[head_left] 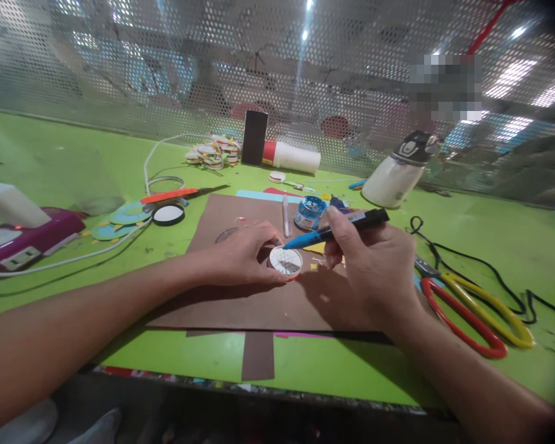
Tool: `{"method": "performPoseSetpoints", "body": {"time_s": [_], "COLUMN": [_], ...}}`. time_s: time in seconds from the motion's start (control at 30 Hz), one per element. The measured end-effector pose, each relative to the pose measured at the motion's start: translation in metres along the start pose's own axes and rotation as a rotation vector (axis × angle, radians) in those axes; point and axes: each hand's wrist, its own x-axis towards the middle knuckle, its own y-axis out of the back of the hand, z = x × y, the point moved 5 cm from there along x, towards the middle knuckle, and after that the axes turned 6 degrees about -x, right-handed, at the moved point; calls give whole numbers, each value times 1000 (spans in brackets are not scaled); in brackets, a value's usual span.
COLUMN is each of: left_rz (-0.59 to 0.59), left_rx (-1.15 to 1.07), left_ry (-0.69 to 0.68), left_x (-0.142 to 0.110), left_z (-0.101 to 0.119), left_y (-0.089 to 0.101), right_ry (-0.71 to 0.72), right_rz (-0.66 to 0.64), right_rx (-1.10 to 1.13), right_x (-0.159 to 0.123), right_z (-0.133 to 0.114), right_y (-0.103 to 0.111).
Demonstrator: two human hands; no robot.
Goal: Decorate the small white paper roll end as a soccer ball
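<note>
My left hand grips a small round white disc by its edge. It has a thin reddish rim and dark lines drawn across its face. In my right hand is a blue marker, held like a pen with its dark end pointing right. The marker's tip is at the far edge of the disc; I cannot tell whether it touches. Both hands are over a brown board. Just behind the disc stand a jar of blue stuff and a slim pale stick.
Scissors with red and yellow handles lie at right near a black cord. A white bottle leans behind. At left are an orange knife, a black-rimmed lid and a purple power strip. A phone stands at back.
</note>
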Motion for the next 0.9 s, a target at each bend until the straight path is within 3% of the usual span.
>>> {"method": "performPoseSetpoints", "body": {"time_s": [0.43,0.9], "left_rz": [6,-4], "left_rx": [-29,-37], "left_ry": [-3,4], "left_x": [0,1], "left_z": [-3,-3], "left_y": [-1,-2], "right_ry": [-32,-50], "right_rz": [-126,-161], "right_rx": [17,48], "right_x": [-4,-4], "right_z": [10,17], "right_y": [-15,-19]}}
